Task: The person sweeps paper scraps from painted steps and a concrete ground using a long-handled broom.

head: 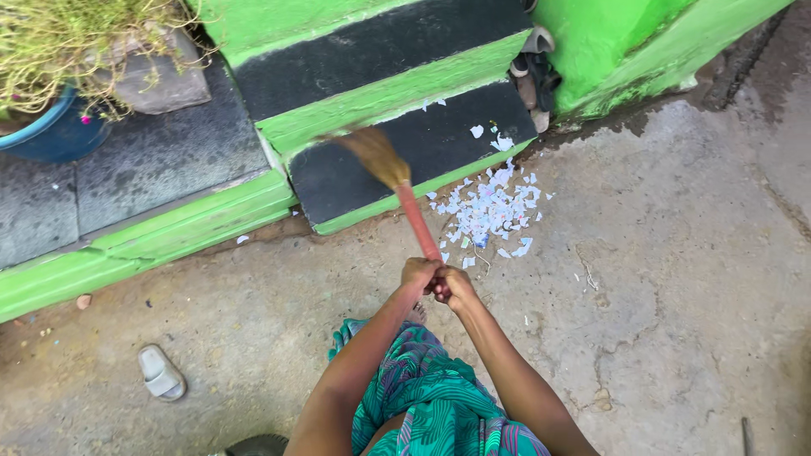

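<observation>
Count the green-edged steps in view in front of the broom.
2. The lower step lies under the broom head; the upper step rises behind it. Both hands grip the red handle. More steps may continue beyond the top edge.

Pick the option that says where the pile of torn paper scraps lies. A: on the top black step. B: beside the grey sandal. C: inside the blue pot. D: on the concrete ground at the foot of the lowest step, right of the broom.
D: the paper scraps lie mostly on the concrete ground below the lowest step, to the right of the broom that the left hand and right hand grip.
</observation>
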